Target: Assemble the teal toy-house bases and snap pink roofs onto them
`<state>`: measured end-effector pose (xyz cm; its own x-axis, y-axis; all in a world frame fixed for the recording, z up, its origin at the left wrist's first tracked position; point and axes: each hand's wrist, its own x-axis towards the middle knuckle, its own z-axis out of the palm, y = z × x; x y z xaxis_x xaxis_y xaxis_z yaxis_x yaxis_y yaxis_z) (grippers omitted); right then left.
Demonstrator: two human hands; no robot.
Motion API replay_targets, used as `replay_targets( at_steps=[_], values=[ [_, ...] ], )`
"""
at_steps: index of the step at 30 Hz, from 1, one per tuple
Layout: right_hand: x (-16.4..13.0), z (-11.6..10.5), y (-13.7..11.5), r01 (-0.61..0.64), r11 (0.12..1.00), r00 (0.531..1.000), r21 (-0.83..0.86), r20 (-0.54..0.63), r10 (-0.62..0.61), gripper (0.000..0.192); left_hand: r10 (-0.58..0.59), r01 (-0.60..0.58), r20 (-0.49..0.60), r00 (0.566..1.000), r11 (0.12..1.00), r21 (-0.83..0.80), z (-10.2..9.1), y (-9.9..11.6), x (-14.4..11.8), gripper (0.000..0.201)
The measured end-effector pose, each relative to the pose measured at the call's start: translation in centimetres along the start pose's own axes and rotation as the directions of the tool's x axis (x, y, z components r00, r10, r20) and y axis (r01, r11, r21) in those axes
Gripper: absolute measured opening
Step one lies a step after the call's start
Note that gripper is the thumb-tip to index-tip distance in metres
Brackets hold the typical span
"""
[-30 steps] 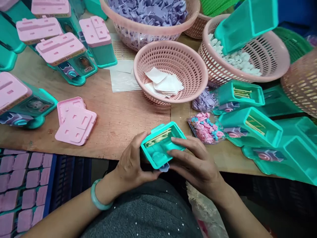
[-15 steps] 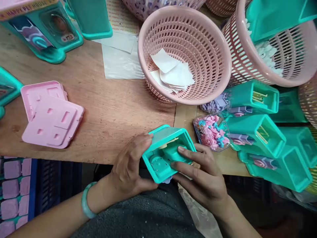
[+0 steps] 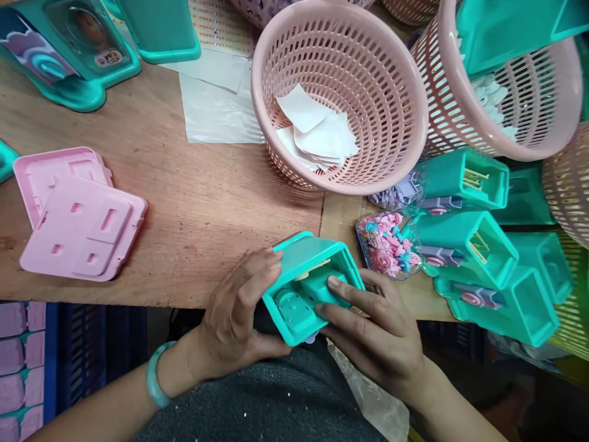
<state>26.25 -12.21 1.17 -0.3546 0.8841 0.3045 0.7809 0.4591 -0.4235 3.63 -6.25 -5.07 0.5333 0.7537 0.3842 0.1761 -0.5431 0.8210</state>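
Between my hands, just off the table's front edge, is a teal plastic toy house shell point(image 3: 306, 261), its open side tilted up toward me. My left hand point(image 3: 246, 307) grips its left side, fingers along the top and thumb underneath. My right hand point(image 3: 375, 325) holds the right side, with two fingers reaching into the cavity and the others around the outside. Inside the shell are moulded teal bumps and a pale yellow strip point(image 3: 315, 269). A bit of lilac plastic point(image 3: 311, 337) shows below the shell's lower edge.
Two pink panels point(image 3: 85, 224) overlap on the table's left. A pink basket point(image 3: 338, 92) holds white slips point(image 3: 317, 132). A clear tub point(image 3: 389, 245) of small pink and blue parts stands beside several teal shells point(image 3: 483, 245) at right. Stacked pink pieces point(image 3: 23, 362) fill a blue crate, lower left.
The view has shifted slightly, so the table things sit a little further left. Both hands keep their hold on the teal shell, with barely any movement.
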Motion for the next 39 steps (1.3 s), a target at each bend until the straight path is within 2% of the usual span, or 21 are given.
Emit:
replay_targets(
  at_steps=[4, 8, 13, 16, 19, 22, 25, 28, 31, 34, 37, 39],
  values=[
    [0.4, -0.2, 0.0, -0.006, 0.999, 1.000, -0.045, 0.022, 0.007, 0.013, 0.002, -0.002, -0.009, 1.000, 1.000, 0.004, 0.1, -0.1, -0.2, 0.110],
    [0.7, -0.3, 0.3, -0.020, 1.000, 0.998, -0.022, 0.051, 0.021, 0.017, -0.006, 0.006, -0.003, 1.000, 1.000, 0.027, 0.0, -0.2, -0.4, 0.110],
    [-0.1, 0.7, -0.2, -0.033, 0.999, 0.998, -0.040, -0.059, 0.031, 0.029, -0.031, 0.031, 0.008, 0.999, 0.999, 0.013, -0.2, 0.2, -0.1, 0.109],
    [-0.7, 1.3, -0.7, -0.053, 0.996, 0.996, -0.068, -0.082, 0.048, 0.033, -0.024, 0.025, -0.007, 1.000, 0.999, 0.042, -0.3, 0.2, -0.1, 0.111],
    [-0.9, 1.4, -0.6, -0.063, 0.996, 0.995, -0.061, -0.077, 0.058, 0.030, 0.008, -0.013, 0.036, 0.999, 0.992, 0.122, -0.4, -0.1, -0.5, 0.118],
    [-0.4, 1.2, -0.3, -0.057, 0.998, 0.997, 0.001, -0.042, 0.057, 0.028, 0.009, -0.016, 0.082, 0.997, 0.997, 0.077, -0.7, -0.4, -0.7, 0.116],
    [0.7, 0.9, -0.3, -0.091, 0.992, 0.995, 0.084, -0.031, 0.094, 0.030, -0.030, 0.029, 0.061, 0.998, 0.999, 0.012, -1.1, -0.3, -0.2, 0.113],
    [2.4, 0.6, -0.8, -0.199, 0.968, 0.976, 0.155, -0.056, 0.209, 0.043, -0.167, 0.171, 0.069, 0.984, 0.984, -0.056, -2.0, -0.3, 1.1, 0.118],
    [4.0, 0.9, -1.4, -0.307, 0.919, 0.932, 0.249, -0.117, 0.343, 0.061, -0.318, 0.361, 0.183, 0.930, 0.884, -0.297, -3.2, -0.5, 2.5, 0.102],
    [5.1, 1.9, -1.5, -0.355, 0.857, 0.899, 0.374, -0.115, 0.423, 0.070, -0.351, 0.447, 0.278, 0.894, 0.732, -0.513, -4.0, -0.8, 3.6, 0.077],
    [5.6, 2.9, -1.4, -0.372, 0.814, 0.887, 0.445, -0.086, 0.453, 0.073, -0.414, 0.490, 0.271, 0.869, 0.645, -0.586, -4.1, -0.6, 4.2, 0.067],
    [5.9, 3.2, -1.3, -0.396, 0.777, 0.872, 0.489, -0.065, 0.485, 0.072, -0.501, 0.536, 0.250, 0.829, 0.580, -0.613, -4.0, -0.1, 4.4, 0.068]
  ],
)
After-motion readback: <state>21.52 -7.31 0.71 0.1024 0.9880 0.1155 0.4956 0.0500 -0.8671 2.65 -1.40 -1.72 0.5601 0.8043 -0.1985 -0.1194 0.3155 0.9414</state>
